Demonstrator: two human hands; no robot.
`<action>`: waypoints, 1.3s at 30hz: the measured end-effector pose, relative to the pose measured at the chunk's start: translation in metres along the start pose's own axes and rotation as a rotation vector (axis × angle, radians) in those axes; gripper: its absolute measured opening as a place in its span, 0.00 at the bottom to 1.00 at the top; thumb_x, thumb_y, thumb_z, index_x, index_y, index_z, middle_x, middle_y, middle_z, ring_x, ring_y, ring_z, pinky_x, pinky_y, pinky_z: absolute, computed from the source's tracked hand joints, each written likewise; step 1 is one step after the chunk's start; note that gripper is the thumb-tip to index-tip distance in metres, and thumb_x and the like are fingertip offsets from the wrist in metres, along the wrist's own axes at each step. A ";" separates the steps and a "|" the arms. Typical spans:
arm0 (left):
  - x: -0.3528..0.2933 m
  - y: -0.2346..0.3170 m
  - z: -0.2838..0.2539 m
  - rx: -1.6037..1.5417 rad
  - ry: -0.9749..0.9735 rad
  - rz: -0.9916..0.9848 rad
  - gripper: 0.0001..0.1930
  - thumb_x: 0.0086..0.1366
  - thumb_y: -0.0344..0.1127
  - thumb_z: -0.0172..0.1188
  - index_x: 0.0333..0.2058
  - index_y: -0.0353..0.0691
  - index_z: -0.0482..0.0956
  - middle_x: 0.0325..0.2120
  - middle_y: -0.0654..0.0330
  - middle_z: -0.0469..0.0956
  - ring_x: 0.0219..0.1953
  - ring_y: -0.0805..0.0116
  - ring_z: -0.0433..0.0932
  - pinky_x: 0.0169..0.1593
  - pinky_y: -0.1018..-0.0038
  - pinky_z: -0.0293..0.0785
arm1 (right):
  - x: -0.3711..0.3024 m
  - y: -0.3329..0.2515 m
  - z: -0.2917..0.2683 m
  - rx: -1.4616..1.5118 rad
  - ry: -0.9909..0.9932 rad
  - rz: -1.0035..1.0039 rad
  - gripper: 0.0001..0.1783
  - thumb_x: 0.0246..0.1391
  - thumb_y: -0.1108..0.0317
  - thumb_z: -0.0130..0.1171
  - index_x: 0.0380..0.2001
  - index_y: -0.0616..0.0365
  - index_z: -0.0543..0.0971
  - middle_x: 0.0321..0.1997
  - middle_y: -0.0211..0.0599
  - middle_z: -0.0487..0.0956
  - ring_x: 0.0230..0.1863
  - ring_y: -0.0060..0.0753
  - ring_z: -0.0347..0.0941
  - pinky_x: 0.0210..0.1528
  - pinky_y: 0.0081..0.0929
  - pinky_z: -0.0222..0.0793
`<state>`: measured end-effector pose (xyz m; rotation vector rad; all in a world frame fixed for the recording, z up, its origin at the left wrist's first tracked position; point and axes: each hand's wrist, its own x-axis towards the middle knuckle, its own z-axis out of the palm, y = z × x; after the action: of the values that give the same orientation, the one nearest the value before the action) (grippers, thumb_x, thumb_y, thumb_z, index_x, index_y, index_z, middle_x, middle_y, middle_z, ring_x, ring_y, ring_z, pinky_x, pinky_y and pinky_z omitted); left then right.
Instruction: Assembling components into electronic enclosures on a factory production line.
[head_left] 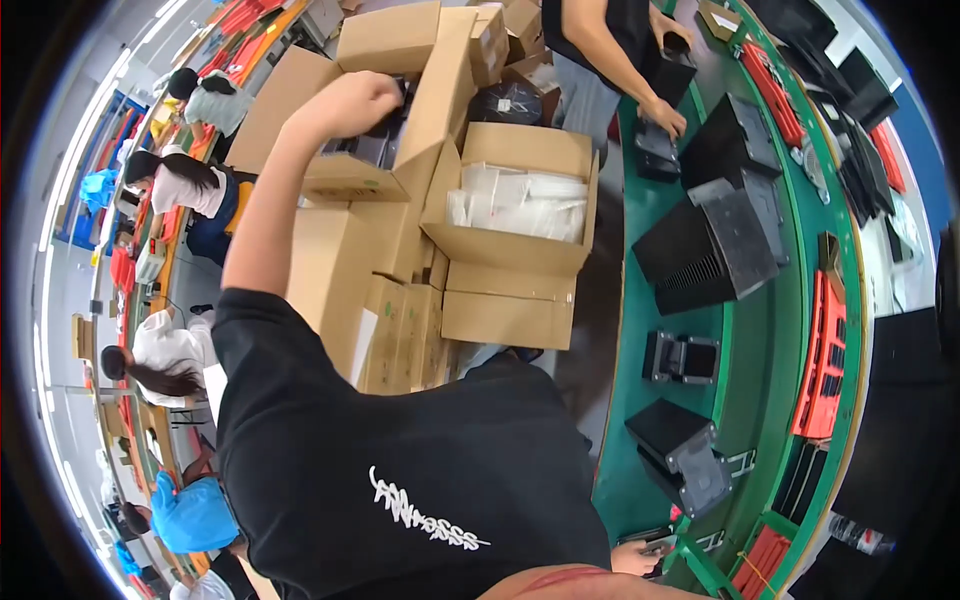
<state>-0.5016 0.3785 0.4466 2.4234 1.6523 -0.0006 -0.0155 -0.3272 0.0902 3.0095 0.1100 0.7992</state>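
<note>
My left arm stretches up to an open carton [300, 110] at the upper left. Over its contents my left hand [358, 103] is closed, fingers curled down beside dark parts [380, 145]; what they grip is mostly hidden. At the lower right my right hand [632, 557] is partly hidden by my body. Its fingers close on a grey metal part [658, 546] at the green bench. Nearest to that hand on the bench is a black housing with a grey metal plate [690, 465]. Farther along lies a black bracket [682, 357].
An open carton with white plastic bags [520, 200] stands beside stacked cartons [395, 330]. Tall black housings [700, 245] stand on the green bench [610, 480]. A co-worker's hand [662, 118] touches a black part across from me. Red trays [822, 355] line the bench's far side.
</note>
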 end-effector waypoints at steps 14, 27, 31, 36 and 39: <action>0.117 -0.265 0.196 0.165 -0.837 -0.431 0.38 0.64 0.57 0.63 0.59 0.27 0.68 0.49 0.38 0.80 0.50 0.44 0.83 0.57 0.54 0.79 | -0.146 -0.006 -0.013 0.449 -0.336 0.224 0.15 0.62 0.66 0.53 0.47 0.66 0.77 0.36 0.49 0.76 0.35 0.48 0.73 0.39 0.42 0.70; 0.164 -0.257 0.216 0.014 -0.174 -0.628 0.57 0.51 0.65 0.71 0.70 0.32 0.58 0.66 0.38 0.66 0.62 0.42 0.73 0.61 0.56 0.75 | -0.155 0.003 -0.048 0.368 -0.467 0.311 0.17 0.62 0.65 0.55 0.49 0.66 0.78 0.41 0.49 0.80 0.38 0.46 0.76 0.42 0.42 0.72; 0.162 -0.223 0.188 -0.150 -0.487 -0.703 0.61 0.47 0.64 0.75 0.72 0.37 0.56 0.70 0.43 0.61 0.65 0.46 0.71 0.59 0.56 0.78 | -0.159 0.011 -0.046 0.372 -0.442 0.339 0.17 0.62 0.64 0.56 0.48 0.66 0.78 0.43 0.49 0.81 0.40 0.46 0.77 0.44 0.41 0.73; 0.159 -0.229 0.168 -0.138 -0.611 -0.587 0.64 0.44 0.58 0.80 0.74 0.40 0.53 0.71 0.46 0.61 0.65 0.47 0.71 0.55 0.53 0.81 | -0.155 0.001 -0.047 0.415 -0.467 0.328 0.16 0.62 0.64 0.56 0.47 0.65 0.78 0.44 0.50 0.81 0.41 0.47 0.77 0.45 0.41 0.73; 0.157 -0.238 0.181 -0.121 -0.527 -0.539 0.61 0.44 0.53 0.82 0.73 0.41 0.56 0.68 0.48 0.65 0.61 0.51 0.75 0.54 0.56 0.82 | -0.154 -0.004 -0.045 0.444 -0.468 0.321 0.16 0.63 0.64 0.56 0.47 0.66 0.78 0.42 0.47 0.81 0.41 0.44 0.77 0.45 0.40 0.73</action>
<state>-0.6414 0.5751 0.2103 1.6253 1.8938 -0.5495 -0.1716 -0.3344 0.0532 3.5967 -0.2435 0.0494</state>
